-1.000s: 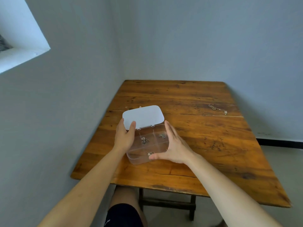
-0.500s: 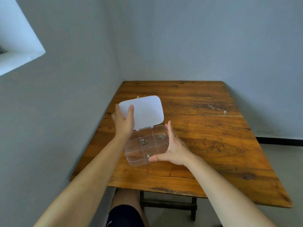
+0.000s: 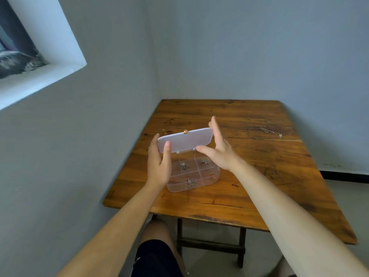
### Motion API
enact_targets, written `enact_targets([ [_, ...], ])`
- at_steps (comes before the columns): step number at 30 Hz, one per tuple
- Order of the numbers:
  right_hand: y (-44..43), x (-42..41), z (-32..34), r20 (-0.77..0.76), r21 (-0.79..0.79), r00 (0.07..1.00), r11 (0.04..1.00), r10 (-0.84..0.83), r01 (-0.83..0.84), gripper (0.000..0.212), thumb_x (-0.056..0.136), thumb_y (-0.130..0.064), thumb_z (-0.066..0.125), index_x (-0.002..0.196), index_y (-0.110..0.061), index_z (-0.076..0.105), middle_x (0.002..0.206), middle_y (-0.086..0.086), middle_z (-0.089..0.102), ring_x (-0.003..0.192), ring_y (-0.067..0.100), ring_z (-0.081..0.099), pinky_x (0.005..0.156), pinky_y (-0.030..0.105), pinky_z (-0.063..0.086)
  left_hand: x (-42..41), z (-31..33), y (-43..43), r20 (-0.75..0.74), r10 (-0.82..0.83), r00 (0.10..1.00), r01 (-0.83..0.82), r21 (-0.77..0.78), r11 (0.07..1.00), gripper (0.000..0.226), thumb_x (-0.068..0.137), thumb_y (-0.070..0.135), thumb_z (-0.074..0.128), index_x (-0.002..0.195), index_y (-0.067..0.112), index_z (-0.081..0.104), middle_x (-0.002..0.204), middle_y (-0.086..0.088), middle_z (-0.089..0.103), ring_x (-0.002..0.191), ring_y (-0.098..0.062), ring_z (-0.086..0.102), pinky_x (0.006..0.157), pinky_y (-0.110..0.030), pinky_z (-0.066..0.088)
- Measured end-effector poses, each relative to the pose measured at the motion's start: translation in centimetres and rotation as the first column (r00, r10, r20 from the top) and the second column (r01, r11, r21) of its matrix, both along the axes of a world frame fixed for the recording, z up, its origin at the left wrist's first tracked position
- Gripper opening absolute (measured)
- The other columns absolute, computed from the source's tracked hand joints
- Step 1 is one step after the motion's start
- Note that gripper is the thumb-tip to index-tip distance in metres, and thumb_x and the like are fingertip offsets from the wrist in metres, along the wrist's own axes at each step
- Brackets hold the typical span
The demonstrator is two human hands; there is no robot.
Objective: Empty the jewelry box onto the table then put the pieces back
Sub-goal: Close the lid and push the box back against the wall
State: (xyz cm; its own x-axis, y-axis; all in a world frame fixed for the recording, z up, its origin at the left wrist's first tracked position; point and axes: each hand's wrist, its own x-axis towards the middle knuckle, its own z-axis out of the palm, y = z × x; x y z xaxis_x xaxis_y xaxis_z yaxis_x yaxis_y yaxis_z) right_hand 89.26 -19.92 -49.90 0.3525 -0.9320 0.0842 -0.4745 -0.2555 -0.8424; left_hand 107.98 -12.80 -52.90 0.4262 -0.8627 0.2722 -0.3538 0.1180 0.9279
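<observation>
While both hands [image 3: 159, 162] seemingly grip its lid [image 3: 184, 141], the jewelry box [image 3: 194, 172] sits below.

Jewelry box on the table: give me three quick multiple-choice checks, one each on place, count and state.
1. Where does the loose chain lie?
A. inside the box
B. on the table, far right of the box
C. on the floor

2. How many compartments does the jewelry box show?
A. two
B. four
C. nine

3. How does the lid stand?
A. latched shut
B. taken off, flat on the table
C. raised, held at both ends

Answers:
1 B, it rests on the table near the wall.
2 B, crossed dividers make four.
3 C, the left hand and right hand flank it.
</observation>
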Motion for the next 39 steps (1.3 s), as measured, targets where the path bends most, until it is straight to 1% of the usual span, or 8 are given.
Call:
enact_targets([
  [5, 3.5, -1.6, -2.3, -0.111, -0.041, 0.994, 0.999, 0.005, -0.010, 0.088, 0.094, -0.044, 0.060, 0.158, -0.036, 0.000, 0.167, -0.011, 0.002, 0.153, 0.015, 0.008, 0.122, 0.046, 0.014, -0.8, -1.3, 2.8, 0.018, -0.047, 0.999, 0.045, 0.076, 0.996, 0.068, 0.096, 0.061, 0.036, 0.152, 0.024, 0.033, 0.155, 0.006, 0.037, 0.140, -0.007, 0.034, 0.113, -0.027, 0.031],
  [8, 5.5, -2.7, -4.4, -0.259, -0.095, 0.965, 0.994, 0.026, -0.052, 0.093, 0.095, -0.042, 0.059, 0.158, -0.029, -0.009, 0.166, -0.010, -0.010, 0.152, 0.009, -0.002, 0.117, 0.033, 0.007, -1.3, -3.3, 3.9, 0.186, -0.129, 0.974, 0.100, 0.159, 0.982, 0.069, 0.095, 0.064, 0.033, 0.155, 0.030, 0.021, 0.162, 0.008, 0.021, 0.149, -0.009, 0.015, 0.118, -0.033, 0.018],
  [12, 6.4, -3.5, -5.8, -0.333, -0.039, 0.940, 0.995, 0.076, -0.094, 0.098, 0.094, -0.044, 0.059, 0.156, -0.029, -0.015, 0.165, -0.009, -0.016, 0.151, 0.007, -0.009, 0.122, 0.034, 0.006, -1.2, -5.3, 4.5, 0.353, -0.210, 0.912, 0.122, 0.256, 0.959, 0.076, 0.092, 0.070, 0.025, 0.156, 0.034, 0.010, 0.166, 0.010, 0.007, 0.151, -0.007, -0.002, 0.123, -0.040, 0.007],
  [20, 6.5, -3.4, -5.9, -0.428, -0.025, 0.897, 0.991, 0.111, -0.135, 0.106, 0.090, -0.048, 0.062, 0.154, -0.028, -0.019, 0.164, -0.008, -0.020, 0.151, 0.009, -0.012, 0.125, 0.039, 0.009, 0.0, -4.9, 3.6, 0.725, -0.352, 0.592, 0.118, 0.355, 0.927, 0.077, 0.091, 0.073, 0.006, 0.157, 0.034, 0.014, 0.166, 0.009, 0.005, 0.151, -0.008, -0.008, 0.121, -0.043, -0.014],
  [25, 6.3, -3.3, -7.0, -0.421, 0.025, 0.905, 0.998, 0.065, -0.060, 0.116, 0.086, -0.060, 0.064, 0.150, -0.031, -0.029, 0.163, -0.008, -0.026, 0.152, 0.012, -0.009, 0.119, 0.032, 0.008, 1.1, -3.5, 0.6, 0.756, -0.486, 0.438, 0.223, 0.433, 0.874, 0.064, 0.096, 0.062, 0.000, 0.153, 0.044, 0.023, 0.166, 0.011, 0.005, 0.151, -0.007, -0.010, 0.121, -0.042, -0.014],
  [28, 5.9, -3.0, -7.9, -0.458, 0.057, 0.888, 0.998, 0.038, -0.014, 0.121, 0.080, -0.073, 0.059, 0.150, -0.029, -0.030, 0.164, -0.006, -0.024, 0.153, 0.015, -0.007, 0.121, 0.035, 0.009, 1.8, -4.1, -0.5, 0.764, -0.472, 0.441, 0.171, 0.444, 0.879, 0.062, 0.097, 0.064, 0.003, 0.154, 0.045, 0.018, 0.166, 0.009, 0.004, 0.152, -0.009, -0.009, 0.122, -0.040, -0.011],
  [33, 4.3, -1.3, -8.2, -0.573, -0.006, 0.819, 0.998, 0.043, -0.056, 0.119, 0.077, -0.086, 0.044, 0.154, -0.022, -0.021, 0.164, -0.002, -0.024, 0.151, 0.015, -0.015, 0.123, 0.035, -0.002, 1.6, -4.7, -2.4, 0.767, -0.310, 0.562, -0.025, 0.390, 0.920, 0.059, 0.101, 0.056, 0.005, 0.154, 0.039, 0.023, 0.166, -0.001, 0.013, 0.153, -0.021, 0.002, 0.122, -0.046, -0.004],
  [39, 3.7, -0.6, -9.6, -0.708, -0.115, 0.706, 0.986, 0.004, -0.121, 0.113, 0.073, -0.096, 0.016, 0.159, -0.024, -0.002, 0.165, 0.003, -0.016, 0.151, 0.019, -0.018, 0.124, 0.041, -0.006, 3.3, -4.3, -5.8, 0.770, -0.210, 0.603, -0.261, 0.440, 0.859, 0.062, 0.099, 0.053, 0.005, 0.156, 0.032, 0.018, 0.166, -0.010, 0.011, 0.152, -0.031, 0.003, 0.121, -0.054, 0.000],
])
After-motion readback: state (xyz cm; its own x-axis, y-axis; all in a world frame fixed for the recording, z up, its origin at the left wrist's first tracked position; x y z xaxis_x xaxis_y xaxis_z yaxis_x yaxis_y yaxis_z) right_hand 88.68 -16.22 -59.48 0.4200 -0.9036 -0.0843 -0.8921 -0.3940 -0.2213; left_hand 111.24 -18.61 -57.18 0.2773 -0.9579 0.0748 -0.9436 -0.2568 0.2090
